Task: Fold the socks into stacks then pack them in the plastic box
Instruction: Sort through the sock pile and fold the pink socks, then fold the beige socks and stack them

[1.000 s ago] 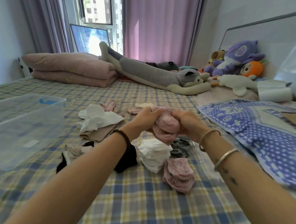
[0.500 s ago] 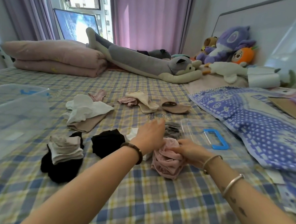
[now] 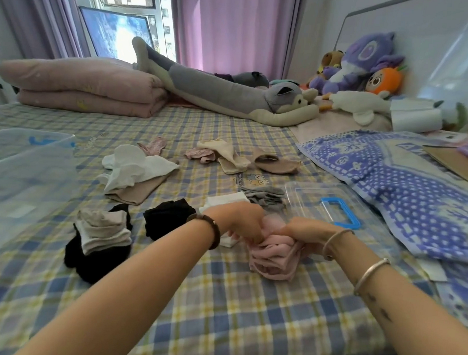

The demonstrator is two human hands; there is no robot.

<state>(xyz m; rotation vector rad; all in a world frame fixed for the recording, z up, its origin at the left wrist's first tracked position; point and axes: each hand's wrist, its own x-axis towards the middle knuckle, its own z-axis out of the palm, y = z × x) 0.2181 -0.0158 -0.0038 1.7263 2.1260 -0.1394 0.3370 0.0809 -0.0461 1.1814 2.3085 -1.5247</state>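
"How did the person hold the hands?"

"Both forearms stretched forward over the plaid sheet (image 3: 247, 319). The left hand (image 3: 238, 222) and the right hand (image 3: 304, 232) met knuckles-up on the pink sock bundle (image 3: 273, 261). Their fingers were curled down into the cloth and gripped it, with the tips buried in the folds. The bundle rested on the sheet, just in front of the wrists. A dark band circled the left wrist and two silver bangles the right forearm."

"Was any writing legible?"

"No. A small printed patch (image 3: 250, 179) on the sheet showed cartoon figures beside a line of lettering too small to read."

"What lay around them?"

"The clear plastic box (image 3: 24, 182) stood at the left edge, well apart from the hands. Its lid (image 3: 308, 194), with a blue handle, lay flat just beyond the right hand. Folded white socks (image 3: 226, 200) were partly hidden behind the left hand, and grey socks (image 3: 264, 195) lay beyond them, touching the lid. A black bundle (image 3: 168, 218) sat left of the left wrist. Farther left, beige socks (image 3: 102, 230) sat on top of black ones. Loose white socks (image 3: 136, 166) and loose tan socks (image 3: 228, 156) lay scattered farther up the bed. A blue patterned blanket (image 3: 416, 192) covered the right side."
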